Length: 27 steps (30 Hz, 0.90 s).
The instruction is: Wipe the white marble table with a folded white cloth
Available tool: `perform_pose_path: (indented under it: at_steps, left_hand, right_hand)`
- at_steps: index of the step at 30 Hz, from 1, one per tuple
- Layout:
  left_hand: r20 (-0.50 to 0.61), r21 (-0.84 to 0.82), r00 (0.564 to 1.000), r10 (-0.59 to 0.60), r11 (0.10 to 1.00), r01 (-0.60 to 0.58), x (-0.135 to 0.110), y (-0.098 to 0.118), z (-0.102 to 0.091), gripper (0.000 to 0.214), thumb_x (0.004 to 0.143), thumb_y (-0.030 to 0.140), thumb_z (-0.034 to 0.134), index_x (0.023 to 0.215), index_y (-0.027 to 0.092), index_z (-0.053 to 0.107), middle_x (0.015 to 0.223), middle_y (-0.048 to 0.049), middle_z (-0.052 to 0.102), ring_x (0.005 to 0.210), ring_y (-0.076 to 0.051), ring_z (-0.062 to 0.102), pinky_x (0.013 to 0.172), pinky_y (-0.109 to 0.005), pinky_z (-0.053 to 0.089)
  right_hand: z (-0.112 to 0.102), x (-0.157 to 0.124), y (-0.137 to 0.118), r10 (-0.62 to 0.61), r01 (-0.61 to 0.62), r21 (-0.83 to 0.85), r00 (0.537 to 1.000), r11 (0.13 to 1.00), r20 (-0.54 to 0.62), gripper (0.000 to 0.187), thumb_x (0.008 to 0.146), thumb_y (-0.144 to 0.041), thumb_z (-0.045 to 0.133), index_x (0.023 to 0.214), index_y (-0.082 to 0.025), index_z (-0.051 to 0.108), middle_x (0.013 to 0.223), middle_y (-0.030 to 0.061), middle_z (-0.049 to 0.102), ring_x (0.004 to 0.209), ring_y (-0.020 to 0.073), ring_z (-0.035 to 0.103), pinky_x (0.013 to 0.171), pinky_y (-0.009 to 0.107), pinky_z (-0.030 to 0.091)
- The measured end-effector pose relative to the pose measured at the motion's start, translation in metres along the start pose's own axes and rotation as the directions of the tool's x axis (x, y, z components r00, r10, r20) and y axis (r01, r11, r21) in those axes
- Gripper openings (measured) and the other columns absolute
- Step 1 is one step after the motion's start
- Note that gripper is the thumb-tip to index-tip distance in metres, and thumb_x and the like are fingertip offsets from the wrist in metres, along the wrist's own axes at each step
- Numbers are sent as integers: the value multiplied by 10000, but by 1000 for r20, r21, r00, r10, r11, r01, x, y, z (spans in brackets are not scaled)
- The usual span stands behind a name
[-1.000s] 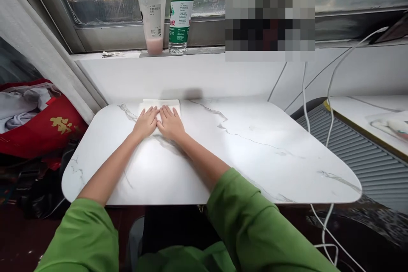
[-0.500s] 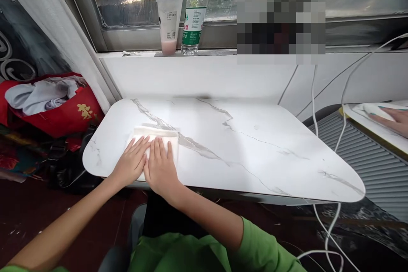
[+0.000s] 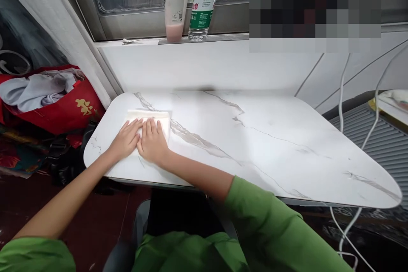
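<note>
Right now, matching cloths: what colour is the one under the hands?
White cloth, nearly matching the marble table; head view.

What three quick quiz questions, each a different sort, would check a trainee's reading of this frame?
1. True or false: both hands lie flat, side by side, on the folded white cloth.
2. Which stands on the window sill? A) a mug B) a cup of pink drink C) a kettle
3. Fill in: the cloth lies near the table's ____ end.

Key
1. True: left hand and right hand press it onto the marble table.
2. B: the cup stands beside a water bottle.
3. Left.
</note>
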<state>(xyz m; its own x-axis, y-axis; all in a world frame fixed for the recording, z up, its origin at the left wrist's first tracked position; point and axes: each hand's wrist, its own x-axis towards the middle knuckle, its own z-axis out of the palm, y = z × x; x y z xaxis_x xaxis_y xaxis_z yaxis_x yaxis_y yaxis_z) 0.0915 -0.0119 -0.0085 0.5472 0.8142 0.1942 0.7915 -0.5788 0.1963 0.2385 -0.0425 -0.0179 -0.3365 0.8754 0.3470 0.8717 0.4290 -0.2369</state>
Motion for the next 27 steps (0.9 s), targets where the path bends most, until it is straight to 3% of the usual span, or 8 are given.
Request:
perform_pose_path:
  at_steps: [6,14,20,27]
  left_hand:
    - [1,-36,1000,9,999,-9,87,-51,9,486,909,252,268,1357,170,436,1499,-67,415,1417,-181,306,1181,-440,195]
    - [-6,-39,1000,21,999,-21,174,-82,23,483,870,218,296,1319,157,462,1480,-76,441,1399,-188,336,1175,-433,203]
    - [-28,-42,998,55,998,-56,199,-95,27,478,853,194,323,1299,171,492,1446,-69,485,1380,-187,370,1173,-434,219]
    - [-24,21,1000,-18,1000,19,186,-81,28,493,903,178,296,1375,140,435,1503,-90,406,1416,-190,312,1179,-436,204]
  right_hand:
    - [28,80,47,59,-62,-35,995,997,-80,597,908,-253,361,1388,102,390,1436,273,432,1385,339,332,1159,504,177]
    - [41,146,101,132,-132,0,989,991,-64,575,917,-235,371,1391,90,390,1463,250,411,1404,307,303,1174,454,143]
    - [48,167,117,156,-156,1,986,988,-63,583,906,-236,376,1392,85,389,1461,248,414,1398,311,312,1168,463,152]
    - [45,156,114,122,-124,-17,989,992,-79,581,906,-234,354,1393,81,392,1470,246,400,1402,304,314,1166,459,165]
